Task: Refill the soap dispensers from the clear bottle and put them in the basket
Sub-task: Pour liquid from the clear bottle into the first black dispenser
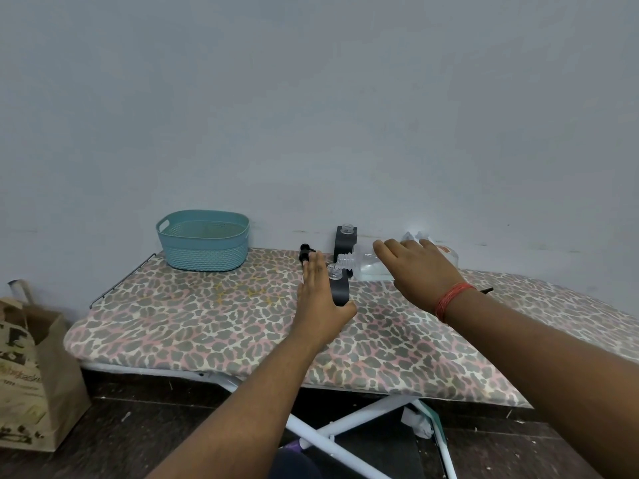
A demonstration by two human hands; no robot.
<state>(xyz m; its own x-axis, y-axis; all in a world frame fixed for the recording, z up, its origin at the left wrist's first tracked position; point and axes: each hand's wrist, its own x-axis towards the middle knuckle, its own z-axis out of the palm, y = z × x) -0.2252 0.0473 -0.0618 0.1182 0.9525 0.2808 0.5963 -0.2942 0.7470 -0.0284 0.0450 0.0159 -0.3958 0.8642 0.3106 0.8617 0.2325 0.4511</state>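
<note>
Wrapped around a dark, flat-sided soap dispenser (339, 288), the left hand (320, 299) steadies it upright on the leopard-print ironing board (193, 319). Beside it, the right hand (416, 267) clasps the clear bottle (366, 262), tipped sideways so its ribbed neck meets the dispenser's open mouth. Just behind stands a second open dark dispenser (345, 238). A black pump top (305, 253) lies left of the fingers; farther left sits a woven-look teal basket (204, 242).
</note>
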